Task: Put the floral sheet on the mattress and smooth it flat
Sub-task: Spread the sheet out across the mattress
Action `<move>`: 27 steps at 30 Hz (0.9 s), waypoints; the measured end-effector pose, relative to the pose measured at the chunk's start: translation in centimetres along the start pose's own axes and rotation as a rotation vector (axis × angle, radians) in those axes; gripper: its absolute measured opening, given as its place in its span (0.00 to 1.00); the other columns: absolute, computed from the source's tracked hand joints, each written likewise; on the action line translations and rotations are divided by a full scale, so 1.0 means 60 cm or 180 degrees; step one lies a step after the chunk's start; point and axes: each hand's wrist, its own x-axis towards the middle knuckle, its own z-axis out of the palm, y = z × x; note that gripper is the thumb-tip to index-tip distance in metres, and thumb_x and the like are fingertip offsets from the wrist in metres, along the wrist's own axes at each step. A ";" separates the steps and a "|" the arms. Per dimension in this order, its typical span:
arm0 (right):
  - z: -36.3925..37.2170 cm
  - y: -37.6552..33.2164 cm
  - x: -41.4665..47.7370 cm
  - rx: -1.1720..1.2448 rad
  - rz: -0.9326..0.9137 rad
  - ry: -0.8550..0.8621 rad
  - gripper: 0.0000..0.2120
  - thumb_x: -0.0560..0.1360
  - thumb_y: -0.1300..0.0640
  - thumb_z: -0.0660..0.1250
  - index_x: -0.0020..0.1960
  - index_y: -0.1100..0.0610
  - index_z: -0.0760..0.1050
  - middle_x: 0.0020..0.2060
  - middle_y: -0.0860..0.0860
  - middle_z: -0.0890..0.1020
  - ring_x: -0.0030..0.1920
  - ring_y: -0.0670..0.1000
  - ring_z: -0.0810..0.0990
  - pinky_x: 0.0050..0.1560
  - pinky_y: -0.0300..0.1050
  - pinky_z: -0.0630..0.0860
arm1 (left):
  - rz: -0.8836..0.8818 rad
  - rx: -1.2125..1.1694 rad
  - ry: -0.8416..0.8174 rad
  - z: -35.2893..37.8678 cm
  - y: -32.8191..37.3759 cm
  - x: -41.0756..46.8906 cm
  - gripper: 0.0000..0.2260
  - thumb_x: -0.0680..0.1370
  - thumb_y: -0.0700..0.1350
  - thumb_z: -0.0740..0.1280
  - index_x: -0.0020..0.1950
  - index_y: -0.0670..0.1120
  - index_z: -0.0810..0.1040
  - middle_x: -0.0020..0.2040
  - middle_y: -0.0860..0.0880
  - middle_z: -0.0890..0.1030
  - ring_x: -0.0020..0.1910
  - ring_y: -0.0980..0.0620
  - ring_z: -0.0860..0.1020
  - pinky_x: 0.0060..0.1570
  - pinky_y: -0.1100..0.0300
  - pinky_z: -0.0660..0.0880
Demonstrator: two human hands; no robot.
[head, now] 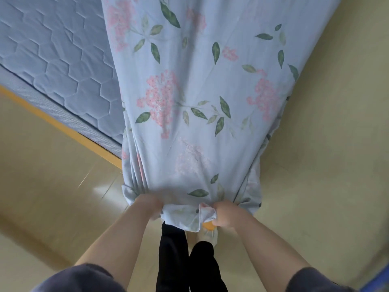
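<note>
The floral sheet [189, 91], pale blue with pink blossoms and green leaves, stretches from the mattress down towards me in a narrowing band. My left hand [147, 204] grips its bunched near edge on the left, and this hand is blurred. My right hand [226, 214] grips the folded hem on the right. The quilted blue mattress [54, 51] lies bare at the upper left; the sheet covers its right part. Between my hands the hem hangs slack.
An orange wooden bed frame [63, 125] edges the mattress. Yellowish floor [326, 154] lies on both sides. My legs in black trousers [183, 260] stand below the hem. A blue edge [376, 283] shows at the bottom right corner.
</note>
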 end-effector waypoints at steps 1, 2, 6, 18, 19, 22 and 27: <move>0.007 0.001 -0.004 -0.0143 0.0010 -0.0096 0.07 0.76 0.57 0.61 0.40 0.56 0.71 0.35 0.51 0.74 0.45 0.55 0.76 0.37 0.42 0.67 | 0.0172 0.0166 -0.0005 0.014 0.000 0.005 0.12 0.80 0.41 0.56 0.55 0.42 0.78 0.41 0.51 0.75 0.47 0.48 0.73 0.44 0.60 0.68; 0.021 0.006 -0.008 -0.0190 0.0006 -0.0188 0.05 0.76 0.57 0.61 0.42 0.57 0.73 0.34 0.50 0.74 0.43 0.55 0.75 0.36 0.42 0.67 | 0.0226 0.0258 -0.0080 0.037 0.007 0.008 0.13 0.79 0.41 0.57 0.56 0.41 0.78 0.40 0.51 0.75 0.45 0.49 0.72 0.43 0.59 0.66; 0.084 0.018 -0.022 -0.0319 0.0075 -0.0244 0.09 0.75 0.60 0.61 0.37 0.56 0.67 0.32 0.51 0.71 0.30 0.49 0.67 0.28 0.39 0.60 | 0.0340 0.0806 -0.0363 0.091 0.030 0.007 0.15 0.80 0.45 0.58 0.63 0.43 0.76 0.62 0.46 0.78 0.50 0.50 0.74 0.48 0.58 0.69; 0.020 -0.013 -0.028 -0.0264 0.0190 -0.0711 0.28 0.72 0.59 0.68 0.70 0.60 0.66 0.65 0.57 0.72 0.63 0.58 0.73 0.62 0.49 0.73 | 0.0466 0.0411 -0.0090 0.002 0.000 -0.008 0.19 0.77 0.43 0.65 0.68 0.45 0.69 0.63 0.47 0.73 0.58 0.48 0.74 0.49 0.59 0.70; 0.004 -0.020 -0.028 -0.0208 0.0184 -0.0513 0.22 0.73 0.60 0.66 0.66 0.61 0.71 0.61 0.58 0.76 0.59 0.59 0.76 0.59 0.49 0.75 | 0.0465 0.0389 0.0024 -0.018 -0.009 -0.012 0.15 0.78 0.43 0.64 0.64 0.45 0.70 0.61 0.47 0.74 0.54 0.48 0.74 0.46 0.59 0.68; -0.060 -0.053 -0.040 -0.0122 0.0223 -0.0090 0.18 0.75 0.61 0.61 0.63 0.61 0.73 0.59 0.58 0.77 0.58 0.59 0.77 0.58 0.49 0.75 | 0.0369 0.0420 0.0307 -0.076 -0.044 -0.024 0.10 0.79 0.43 0.62 0.60 0.46 0.71 0.53 0.48 0.73 0.49 0.49 0.73 0.46 0.59 0.68; -0.177 -0.129 -0.046 0.0012 0.0235 0.0324 0.19 0.78 0.59 0.57 0.68 0.55 0.68 0.64 0.54 0.73 0.63 0.56 0.73 0.60 0.47 0.71 | 0.0144 0.0608 0.0742 -0.195 -0.144 -0.024 0.12 0.77 0.38 0.59 0.59 0.45 0.74 0.46 0.50 0.72 0.46 0.49 0.73 0.44 0.58 0.70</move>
